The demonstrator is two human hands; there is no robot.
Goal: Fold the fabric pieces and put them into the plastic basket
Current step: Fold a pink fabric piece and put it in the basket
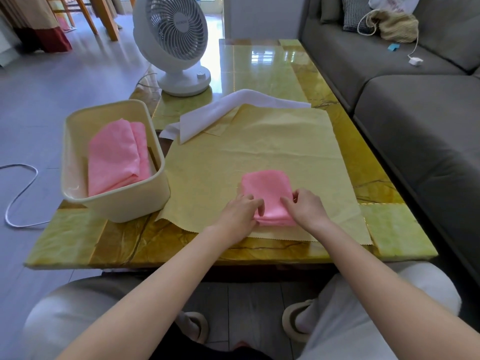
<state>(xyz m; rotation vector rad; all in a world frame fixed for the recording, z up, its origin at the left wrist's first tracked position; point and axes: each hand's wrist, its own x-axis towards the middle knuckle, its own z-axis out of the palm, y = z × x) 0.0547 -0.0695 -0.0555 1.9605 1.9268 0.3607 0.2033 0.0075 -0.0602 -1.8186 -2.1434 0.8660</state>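
2 hands, left hand (240, 213) and right hand (305, 207), grip the near edge of the folded pink fabric (265, 185), which lies on the yellow fabric sheet (259, 141). Keeping every layer pinched while lifting should land it square in the plastic basket (130, 203) at left.

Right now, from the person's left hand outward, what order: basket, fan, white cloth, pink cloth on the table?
1. Pink cloth on the table, gripped by the left hand.
2. Plastic basket, to its left.
3. White cloth, farther back.
4. Fan, far end.
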